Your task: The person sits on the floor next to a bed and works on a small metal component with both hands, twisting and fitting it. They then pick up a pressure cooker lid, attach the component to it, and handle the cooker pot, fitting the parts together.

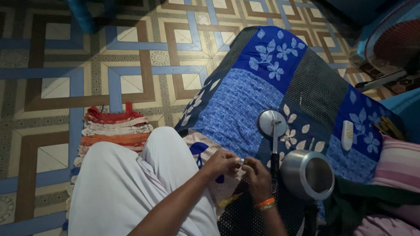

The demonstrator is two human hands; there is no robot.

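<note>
Both hands, left (222,163) and right (256,171), pinch a small pale item (241,161) together, just left of steel pot (307,175); white remote (347,135) beyond pot.

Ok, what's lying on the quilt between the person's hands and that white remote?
In the head view, between the hands and the white remote lie a metal pot on its side and a long-handled metal lid, both on the blue patchwork quilt.

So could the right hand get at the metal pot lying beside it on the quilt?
Probably yes: the metal pot lies just beside the right hand, with only a dark handle between them. But its fingers are busy pinching something small together with the left hand.
</note>
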